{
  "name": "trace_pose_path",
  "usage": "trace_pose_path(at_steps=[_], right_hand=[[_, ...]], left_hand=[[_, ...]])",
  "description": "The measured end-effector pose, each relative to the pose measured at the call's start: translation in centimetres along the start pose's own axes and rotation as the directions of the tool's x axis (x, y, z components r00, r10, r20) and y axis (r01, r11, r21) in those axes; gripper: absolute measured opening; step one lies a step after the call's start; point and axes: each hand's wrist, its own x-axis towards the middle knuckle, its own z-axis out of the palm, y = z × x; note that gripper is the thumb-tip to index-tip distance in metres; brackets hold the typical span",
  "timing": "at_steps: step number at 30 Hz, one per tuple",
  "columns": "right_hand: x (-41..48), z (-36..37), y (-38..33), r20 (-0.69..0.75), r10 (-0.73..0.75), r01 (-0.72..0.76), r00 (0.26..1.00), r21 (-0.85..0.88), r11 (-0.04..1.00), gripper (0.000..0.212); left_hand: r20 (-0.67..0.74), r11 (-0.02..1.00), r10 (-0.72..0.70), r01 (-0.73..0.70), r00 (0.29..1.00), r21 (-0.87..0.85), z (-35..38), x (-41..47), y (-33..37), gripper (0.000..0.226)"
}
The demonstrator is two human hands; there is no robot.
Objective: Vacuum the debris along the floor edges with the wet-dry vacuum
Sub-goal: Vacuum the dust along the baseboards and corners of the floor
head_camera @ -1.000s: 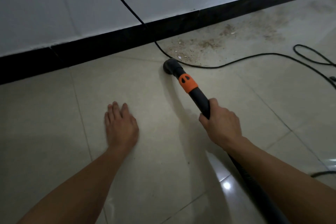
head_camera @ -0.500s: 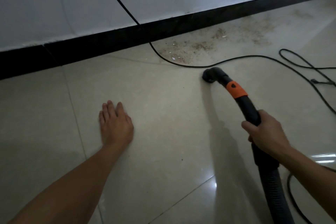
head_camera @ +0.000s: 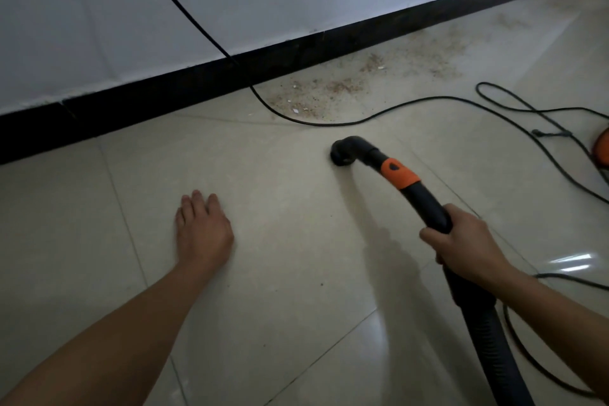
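My right hand (head_camera: 468,241) grips the black vacuum wand (head_camera: 425,201), which has an orange collar (head_camera: 399,173). Its bent nozzle (head_camera: 344,153) sits mouth-down on the beige tile floor, a short way in front of the debris. Brown, crumbly debris (head_camera: 329,89) with a few white flecks lies scattered along the black baseboard (head_camera: 197,82) and trails off to the right. The ribbed black hose (head_camera: 487,346) runs back under my right forearm. My left hand (head_camera: 201,229) rests flat on the floor, fingers straight, well left of the nozzle.
A black power cord (head_camera: 362,120) drops down the white wall and curves across the floor between nozzle and debris, looping at the right. An orange part of the vacuum body (head_camera: 602,150) peeks in at the right edge. Bare tile stretches left and front.
The nozzle swung right, away from the baseboard and off the edge of the debris, then edged slightly back to the left. My left hand stayed planted on the floor.
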Motion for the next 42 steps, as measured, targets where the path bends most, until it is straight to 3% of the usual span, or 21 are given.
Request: trace_pose_path(at_steps=[5,10,13,17,22,24,27,32,35,38,42], right_hand=[[5.6,-1.4,-1.2,-0.016,0.056,-0.053,0.998,0.137,0.989,0.010],[13.3,-5.8,-5.7,0.088,0.108,-0.125,0.990,0.224,0.966,0.015],[16.8,-8.4,-8.9,0.159,0.148,-0.180,0.976,0.215,0.960,0.016],[16.7,-7.7,-8.6,0.146,0.229,-0.259,0.963,0.251,0.932,0.017],[15.1,-4.8,-5.0,0.188,0.286,-0.335,0.940,0.341,0.878,0.014],[15.8,-4.2,-4.2,0.203,0.252,-0.313,0.946,0.374,0.873,0.014],[18.0,-3.2,-4.4,0.250,0.169,-0.261,0.953,0.398,0.879,0.015],[23.9,-0.1,-7.7,0.285,0.072,-0.196,0.956,0.437,0.878,0.014],[28.0,0.9,-9.4,0.253,0.071,-0.183,0.965,0.456,0.871,0.013],[30.2,1.9,-9.7,0.248,0.049,-0.161,0.968,0.455,0.876,0.013],[29.2,3.6,-9.8,0.226,-0.007,-0.092,0.974,0.428,0.899,0.014]], left_hand=[[0.044,0.995,0.099,-0.099,0.994,0.009,0.0,1.2,1.6,0.049],[0.265,0.967,0.214,-0.242,0.940,0.076,-3.3,6.0,3.2,0.036],[0.417,0.960,0.251,-0.279,0.874,0.007,-6.4,9.1,5.3,0.040],[0.342,0.945,0.321,-0.325,0.883,-0.047,-10.1,11.7,9.5,0.043],[0.185,0.888,0.430,-0.451,0.884,0.088,-12.2,16.5,14.2,0.036],[0.198,0.892,0.392,-0.424,0.898,0.156,-11.8,18.7,14.9,0.039],[0.336,0.916,0.236,-0.324,0.912,0.235,-9.4,20.8,14.6,0.049],[0.509,0.985,0.081,-0.147,0.857,0.091,-5.5,19.9,14.4,0.053],[0.545,0.975,0.035,-0.149,0.838,0.166,-4.6,19.1,13.5,0.043],[0.499,0.962,-0.012,-0.125,0.867,0.241,-3.6,19.0,12.4,0.031],[0.279,0.980,-0.002,-0.054,0.960,0.192,-3.3,19.3,10.3,0.030]])
